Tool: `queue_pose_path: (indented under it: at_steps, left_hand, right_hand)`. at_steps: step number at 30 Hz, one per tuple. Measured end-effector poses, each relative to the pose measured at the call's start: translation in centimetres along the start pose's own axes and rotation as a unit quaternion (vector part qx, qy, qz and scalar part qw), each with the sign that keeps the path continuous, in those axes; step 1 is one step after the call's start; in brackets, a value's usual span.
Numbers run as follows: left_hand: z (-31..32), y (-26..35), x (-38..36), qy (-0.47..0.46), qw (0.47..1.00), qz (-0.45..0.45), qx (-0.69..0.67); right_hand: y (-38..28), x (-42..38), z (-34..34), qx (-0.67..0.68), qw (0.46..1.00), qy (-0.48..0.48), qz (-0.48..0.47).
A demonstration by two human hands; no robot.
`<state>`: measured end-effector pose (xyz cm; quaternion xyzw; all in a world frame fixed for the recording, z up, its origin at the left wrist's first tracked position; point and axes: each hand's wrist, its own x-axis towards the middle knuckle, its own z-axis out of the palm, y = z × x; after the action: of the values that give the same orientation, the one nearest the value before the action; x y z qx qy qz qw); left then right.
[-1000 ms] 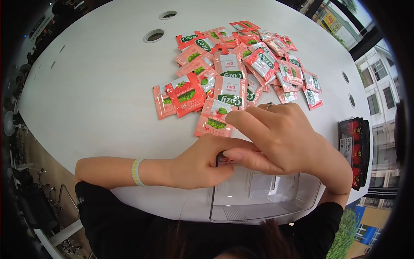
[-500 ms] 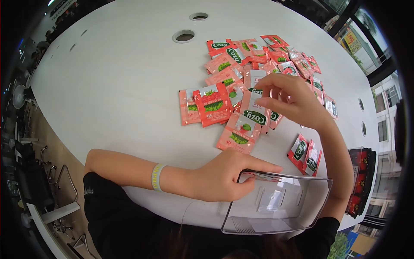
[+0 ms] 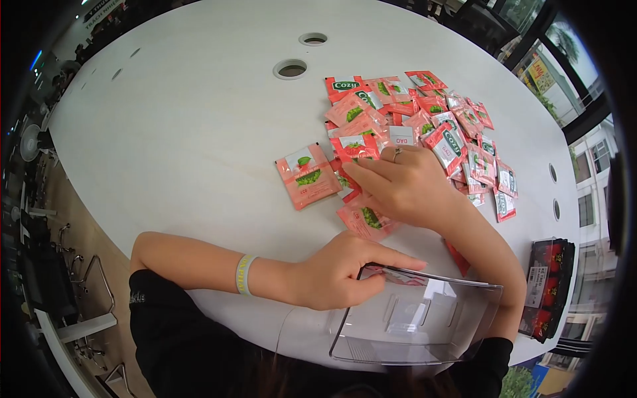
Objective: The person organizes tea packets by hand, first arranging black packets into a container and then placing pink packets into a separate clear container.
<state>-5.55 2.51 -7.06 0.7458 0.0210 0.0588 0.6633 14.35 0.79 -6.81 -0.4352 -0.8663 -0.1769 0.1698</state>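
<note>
Hands (image 3: 405, 189) among "Cozy" sachets (image 3: 424, 126)

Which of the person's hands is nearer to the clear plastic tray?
Left. The left hand grips the rim of the clear plastic tray at its near corner; the right hand rests farther up the table on the pink sachets.

I see the clear bin (image 3: 424, 318) at the near edge of the table (image 3: 186, 119), partly overhanging it, with my left hand (image 3: 338, 272) on its left rim. Behind the bin, toward the table's middle, lies the heap of sachets (image 3: 424, 119), and my right hand (image 3: 405, 186) rests on the heap's near side. One sachet (image 3: 307, 176) lies apart, just left of the heap. A dark box (image 3: 547, 288) sits at the right edge, right of the bin. Two round holes (image 3: 292, 68) lie behind the heap, toward the far edge.
</note>
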Motion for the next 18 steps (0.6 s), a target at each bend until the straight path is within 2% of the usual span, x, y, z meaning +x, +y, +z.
queue_pose_path:
  at_steps: [1,3,4,6,7,9,10,11,13,14,15,18]
  left_hand:
    - [-0.2,0.2,0.0,-0.007,1.0,-0.015,0.009]
    - [-0.1,0.1,0.1,-0.016,0.999,-0.025,0.019]
    - [-0.1,-0.5,0.3,-0.006,1.0,0.0,0.017]
    - [-0.2,-1.1,0.6,-0.003,1.0,0.026,0.015]
    - [-0.3,-1.3,0.9,0.026,0.999,0.044,0.008]
    - [-0.8,-1.4,1.9,0.07,0.994,0.082,0.003]
    - [-1.0,-1.2,2.3,0.081,0.993,0.056,-0.07]
    - [-1.2,-0.9,2.7,0.093,0.985,0.028,-0.143]
    - [-2.1,-1.0,3.6,0.105,0.987,0.016,-0.123]
    - [-2.6,-1.4,3.9,0.102,0.988,0.002,-0.117]
    - [-2.9,-1.7,4.0,0.106,0.99,-0.008,-0.097]
    - [-3.2,-1.6,4.0,0.097,0.993,0.0,-0.073]
  right_hand:
    - [0.3,-0.1,-0.8,-0.007,1.0,-0.003,0.001]
    - [0.8,-0.3,-2.3,0.105,0.985,0.013,0.14]
    - [1.2,-0.8,-2.6,0.196,0.959,0.053,0.198]
    - [1.5,-0.9,-3.9,0.292,0.891,0.12,0.326]
    - [2.0,-1.5,-5.0,0.329,0.869,0.113,0.352]
    - [2.6,-2.6,-6.2,0.412,0.82,0.189,0.35]
    - [2.7,-2.9,-6.6,0.409,0.813,0.251,0.329]
    - [2.7,-3.5,-7.7,0.43,0.8,0.235,0.346]
    - [2.6,-4.9,-10.6,0.463,0.764,0.21,0.399]
    - [1.7,-4.5,-11.5,0.463,0.771,0.245,0.362]
    - [1.5,-5.1,-12.3,0.455,0.796,0.223,0.331]
    - [-0.9,-4.2,-13.5,0.406,0.86,0.094,0.295]
